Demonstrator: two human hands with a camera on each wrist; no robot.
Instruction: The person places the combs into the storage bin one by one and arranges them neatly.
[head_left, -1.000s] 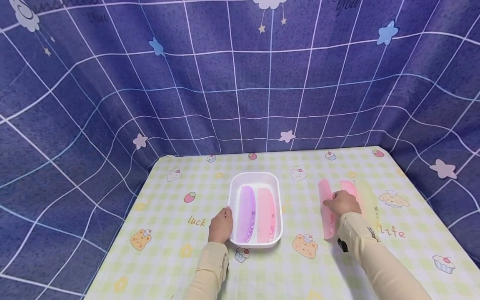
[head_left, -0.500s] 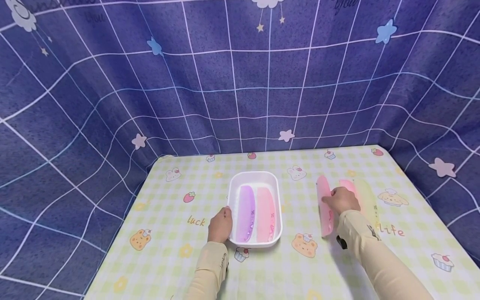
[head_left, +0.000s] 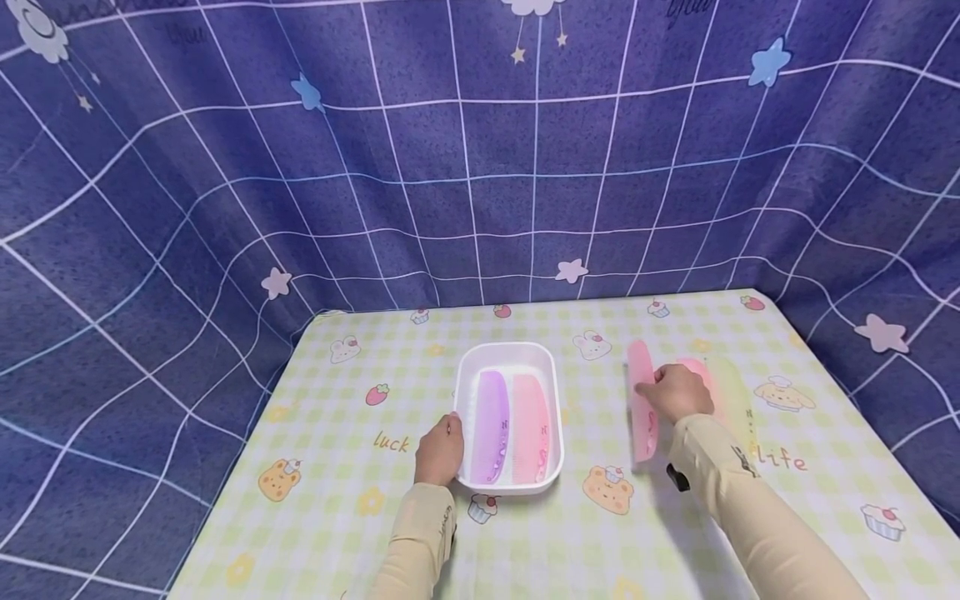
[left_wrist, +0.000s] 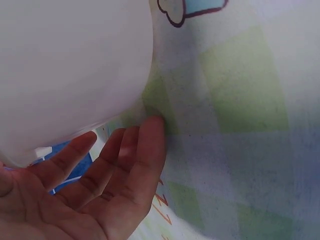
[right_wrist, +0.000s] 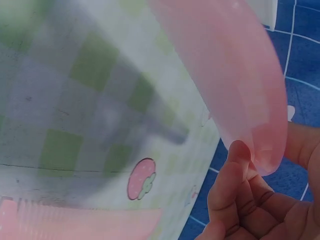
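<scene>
My right hand (head_left: 681, 393) pinches a pink comb (head_left: 642, 408) between thumb and fingers. The comb is lifted on edge, and its shadow falls on the cloth, as the right wrist view (right_wrist: 235, 65) also shows. To the right, another pink comb (head_left: 693, 367) and a pale green comb (head_left: 735, 396) lie flat, partly hidden by that hand. At centre sits a white plastic tray (head_left: 508, 353) with a purple comb (head_left: 491, 425) and a pink comb (head_left: 529, 429) lying side by side in it. My left hand (head_left: 440, 450) holds the tray's left rim, its fingers (left_wrist: 77, 152) along the outer wall.
A table with a green-and-white checked cloth (head_left: 315, 533), printed with cartoon animals and cupcakes, bears everything. A dark blue curtain (head_left: 420, 200) with a white grid and stars hangs behind it and at both sides.
My right hand has lifted the pink comb off the cloth and moved it slightly left and away from me. The left hand and the tray have stayed in place.
</scene>
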